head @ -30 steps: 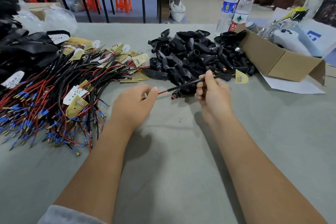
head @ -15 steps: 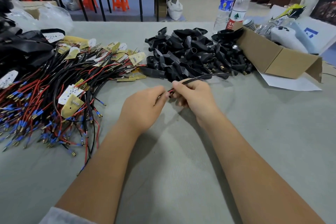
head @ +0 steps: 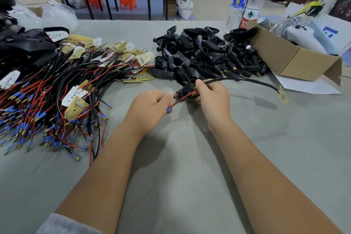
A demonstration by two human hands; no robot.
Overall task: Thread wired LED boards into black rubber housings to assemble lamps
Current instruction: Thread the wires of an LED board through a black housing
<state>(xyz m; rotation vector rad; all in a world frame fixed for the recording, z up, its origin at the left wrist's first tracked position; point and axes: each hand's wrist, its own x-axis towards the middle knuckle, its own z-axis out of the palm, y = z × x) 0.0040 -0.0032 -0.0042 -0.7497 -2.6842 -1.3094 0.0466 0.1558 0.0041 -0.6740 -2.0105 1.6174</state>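
Feeding the wire (head: 247, 80) into a black housing (head: 187, 89) near the table's (head: 190, 167) middle: the right hand (head: 213, 99) grips both, while the left hand (head: 150, 106) seemingly pinches the red lead (head: 175, 102). Next, it likely needs pulling through.

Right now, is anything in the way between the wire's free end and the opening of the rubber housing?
Nothing visible blocks it. The right hand holds the housing and wire; the left hand pinches the wire near its blue tip, just below the opening.
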